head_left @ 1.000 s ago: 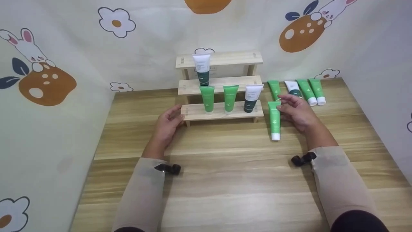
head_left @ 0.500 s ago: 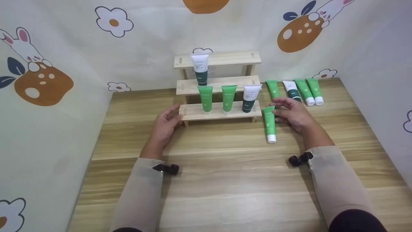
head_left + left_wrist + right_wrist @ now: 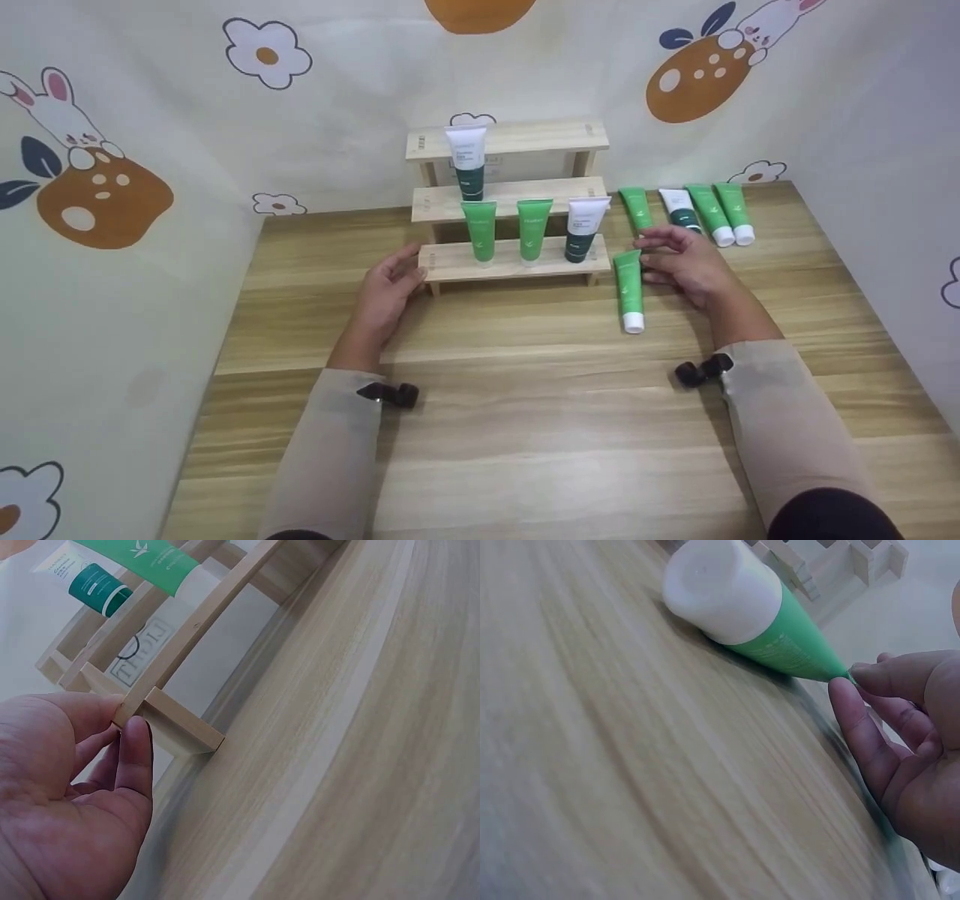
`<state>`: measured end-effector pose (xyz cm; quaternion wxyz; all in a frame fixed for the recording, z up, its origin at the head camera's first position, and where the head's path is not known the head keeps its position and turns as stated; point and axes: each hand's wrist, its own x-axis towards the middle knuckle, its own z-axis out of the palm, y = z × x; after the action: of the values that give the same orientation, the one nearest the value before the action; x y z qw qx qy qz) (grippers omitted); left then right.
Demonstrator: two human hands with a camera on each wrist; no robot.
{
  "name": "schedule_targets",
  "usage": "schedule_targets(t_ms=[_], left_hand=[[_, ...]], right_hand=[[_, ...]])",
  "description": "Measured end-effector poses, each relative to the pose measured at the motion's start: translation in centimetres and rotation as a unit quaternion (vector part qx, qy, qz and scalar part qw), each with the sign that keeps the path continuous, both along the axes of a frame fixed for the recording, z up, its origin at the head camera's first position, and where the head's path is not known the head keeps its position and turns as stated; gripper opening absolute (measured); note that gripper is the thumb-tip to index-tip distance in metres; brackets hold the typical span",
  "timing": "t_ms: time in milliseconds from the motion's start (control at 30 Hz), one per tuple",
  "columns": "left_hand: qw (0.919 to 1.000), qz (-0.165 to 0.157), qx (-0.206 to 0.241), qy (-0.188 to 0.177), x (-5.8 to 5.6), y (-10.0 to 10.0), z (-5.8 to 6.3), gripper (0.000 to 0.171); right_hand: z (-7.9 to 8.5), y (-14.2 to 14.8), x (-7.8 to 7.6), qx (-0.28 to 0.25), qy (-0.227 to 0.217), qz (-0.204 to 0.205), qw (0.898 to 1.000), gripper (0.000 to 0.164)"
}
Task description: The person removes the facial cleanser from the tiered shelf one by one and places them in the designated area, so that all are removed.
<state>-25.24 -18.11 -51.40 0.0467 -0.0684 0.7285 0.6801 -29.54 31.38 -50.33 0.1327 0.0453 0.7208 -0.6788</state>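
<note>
A three-step wooden display stand (image 3: pixel 454 271) sits at the back middle of the table. My left hand (image 3: pixel 386 292) pinches the left end of its lowest step, and the left wrist view shows thumb and finger at that board's corner (image 3: pixel 133 706). To the right of the stand, my right hand (image 3: pixel 690 270) pinches the flat end of a green tube (image 3: pixel 630 292). Its white cap (image 3: pixel 724 589) points toward the person, close over the table. Two green tubes (image 3: pixel 482 232) and a white-and-dark-green tube (image 3: pixel 585 229) stand caps down on the lowest step.
Another white-and-dark-green tube (image 3: pixel 468 161) stands on the middle step. At the back right lie several more tubes, among them a green one (image 3: pixel 636 208) behind my right hand and a white-and-dark-green one (image 3: pixel 679 208). A patterned cloth wall (image 3: pixel 337 142) closes off the back.
My right hand has shifted the green tube slightly left toward the stand and a little nearer the person, tilting it slightly. The left hand stays on the stand.
</note>
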Motion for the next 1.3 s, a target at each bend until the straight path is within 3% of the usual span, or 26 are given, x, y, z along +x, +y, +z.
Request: schedule_targets(t_ms=[267,633,833,1000,1300], left_hand=[[1.0000,-0.004,0.007,-0.003,0.1,0.0,0.1,0.054],[0.9999,-0.006,-0.011,-0.002,0.1,-0.2,0.1,0.052],[0.9999,-0.001,-0.012,0.001,0.1,0.0,-0.1,0.052],[1.0000,0.000,0.002,0.001,0.2,0.2,0.0,0.053],[0.9999,-0.006,0.011,-0.001,0.1,0.0,0.1,0.053]], right_hand=[[0.2,0.2,0.1,-0.050,0.009,0.014,0.999,0.058],[1.4,-0.7,0.4,-0.042,0.029,-0.008,0.999,0.053],[3.3,-1.4,0.9,-0.040,0.050,-0.023,0.998,0.046],[5.3,-2.3,1.0,-0.047,0.093,-0.025,0.994,0.040],[9.2,-4.8,0.4,-0.105,0.183,-0.006,0.978,0.032]])
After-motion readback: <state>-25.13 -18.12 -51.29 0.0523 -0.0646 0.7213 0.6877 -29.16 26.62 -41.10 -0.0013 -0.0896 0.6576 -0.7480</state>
